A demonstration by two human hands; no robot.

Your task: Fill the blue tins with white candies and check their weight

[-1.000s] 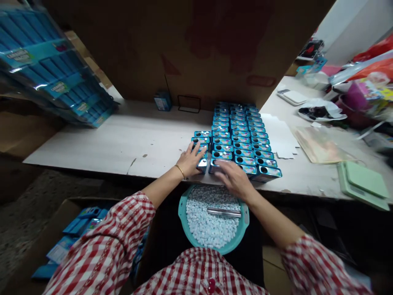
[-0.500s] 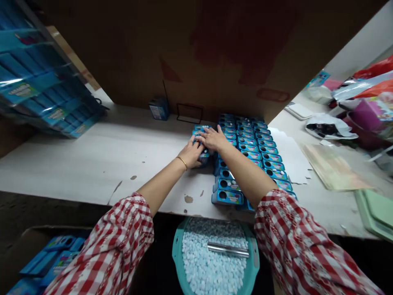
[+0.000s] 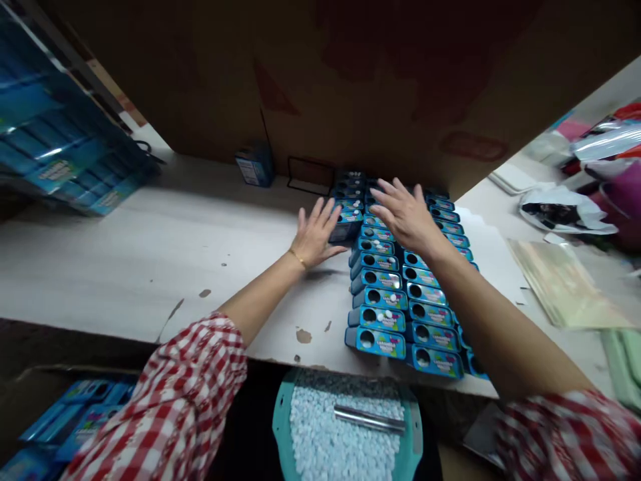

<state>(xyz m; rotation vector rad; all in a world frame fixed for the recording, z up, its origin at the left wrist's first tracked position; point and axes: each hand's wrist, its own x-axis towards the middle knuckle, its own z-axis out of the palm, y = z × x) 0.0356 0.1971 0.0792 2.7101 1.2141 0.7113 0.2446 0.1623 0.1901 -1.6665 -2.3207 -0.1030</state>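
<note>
My left hand (image 3: pixel 314 234) is spread open just left of a short row of small blue boxes (image 3: pixel 345 230); I cannot tell whether its fingertips touch them. That row stands against the back left of several longer rows of the same boxes (image 3: pixel 383 298), each with a round hole in its top. Over the longer rows hovers my right hand (image 3: pixel 404 212), fingers apart and holding nothing, its forearm hiding some boxes. Small white pellets lie on several box tops. Below the table edge, pale blue and white pellets (image 3: pixel 340 441) fill a turquoise basin (image 3: pixel 285 434), with a metal tube (image 3: pixel 369 419) on them.
A tall cardboard sheet (image 3: pixel 200 87) stands behind the boxes. One blue carton (image 3: pixel 254 166) and a black wire frame (image 3: pixel 310 175) are at its foot. Stacked wrapped blue boxes (image 3: pixel 60 140) stand at left; more lie in a box (image 3: pixel 75 414) below. Bags (image 3: pixel 565 208) lie at right.
Both hands were together on the short row; it now stands against the longer rows. My hands have come apart, the right one moving right over the boxes. The view has shifted slightly.
</note>
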